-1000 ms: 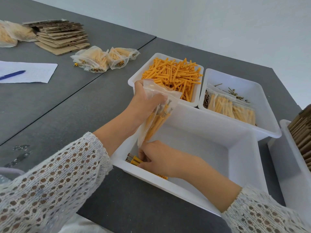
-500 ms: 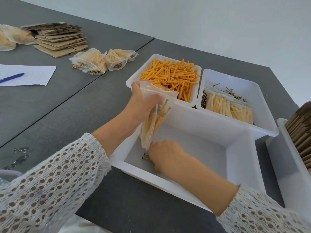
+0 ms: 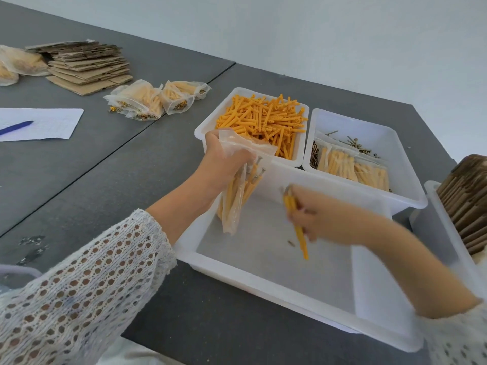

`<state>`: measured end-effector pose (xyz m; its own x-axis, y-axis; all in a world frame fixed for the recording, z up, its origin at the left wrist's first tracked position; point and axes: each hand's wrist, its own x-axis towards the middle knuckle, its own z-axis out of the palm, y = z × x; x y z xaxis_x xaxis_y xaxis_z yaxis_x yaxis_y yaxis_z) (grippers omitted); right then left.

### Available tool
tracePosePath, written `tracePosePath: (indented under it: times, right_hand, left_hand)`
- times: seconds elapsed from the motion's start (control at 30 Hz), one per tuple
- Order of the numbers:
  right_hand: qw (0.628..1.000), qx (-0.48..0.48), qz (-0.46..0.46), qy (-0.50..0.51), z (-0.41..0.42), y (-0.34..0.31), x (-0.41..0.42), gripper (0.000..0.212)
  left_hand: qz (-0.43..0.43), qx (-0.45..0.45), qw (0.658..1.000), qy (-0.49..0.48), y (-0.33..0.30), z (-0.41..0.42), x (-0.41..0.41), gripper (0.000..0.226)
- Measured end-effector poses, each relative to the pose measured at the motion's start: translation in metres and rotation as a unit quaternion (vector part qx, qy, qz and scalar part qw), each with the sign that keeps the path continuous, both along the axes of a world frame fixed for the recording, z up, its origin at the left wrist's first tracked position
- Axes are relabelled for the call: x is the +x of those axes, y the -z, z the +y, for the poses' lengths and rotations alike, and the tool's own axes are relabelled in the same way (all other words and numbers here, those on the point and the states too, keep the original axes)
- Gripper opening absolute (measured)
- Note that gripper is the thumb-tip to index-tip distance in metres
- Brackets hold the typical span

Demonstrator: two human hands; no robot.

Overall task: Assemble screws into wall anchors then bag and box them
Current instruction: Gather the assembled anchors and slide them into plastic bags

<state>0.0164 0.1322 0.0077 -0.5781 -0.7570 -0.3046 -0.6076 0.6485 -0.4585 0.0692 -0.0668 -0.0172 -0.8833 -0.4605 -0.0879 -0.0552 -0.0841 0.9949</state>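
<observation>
While left hand (image 3: 224,164) grips clear plastic bag (image 3: 238,185) mouth, right hand (image 3: 313,219) pinches assembled orange anchors (image 3: 296,219); bagging step, next needs insertion into bag.

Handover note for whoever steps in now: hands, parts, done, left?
Left hand grips an open plastic bag, part-filled with screwed anchors, over the near tray.
Right hand holds a few assembled anchors above that tray; one loose screw lies on its floor.
Done: filled bags on the table.
Left: drop these in, seal, box. Loose anchors and screws remain in the far trays.
</observation>
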Motion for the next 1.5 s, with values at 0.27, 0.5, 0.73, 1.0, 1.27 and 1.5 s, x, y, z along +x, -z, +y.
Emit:
tracePosePath:
  times: [0.27,0.5,0.73,1.0,1.27,1.5]
  right_hand:
    - [0.881,-0.444,-0.037,0.156,-0.028,-0.054,-0.035,0.013]
    - [0.882,-0.452,-0.02,0.132,-0.076,-0.044,-0.022,0.013]
    - [0.957,-0.287,0.015,0.029,-0.078,-0.029,-0.017,0.009]
    - [0.943,-0.263,0.138,0.15,-0.05,-0.039,-0.009,0.023]
    - [0.957,0.208,-0.113,-0.167,-0.062,0.013,0.05,0.03]
    - [0.968,0.142,0.021,-0.206,-0.067,0.045,0.059,0.025]
  left_hand:
    - [0.029,-0.033,0.999,0.006,0.008,0.0,-0.006,0.064]
    - [0.037,-0.079,0.996,0.02,0.011,-0.002,-0.002,0.066]
    - [0.065,-0.071,0.994,0.057,0.013,-0.002,-0.001,0.058]
    - [0.072,-0.04,0.996,0.027,0.006,-0.003,0.001,0.084]
    - [0.072,-0.026,0.997,0.029,0.008,-0.004,0.002,0.064]
    - [0.083,-0.014,0.996,0.033,0.01,-0.006,0.001,0.059]
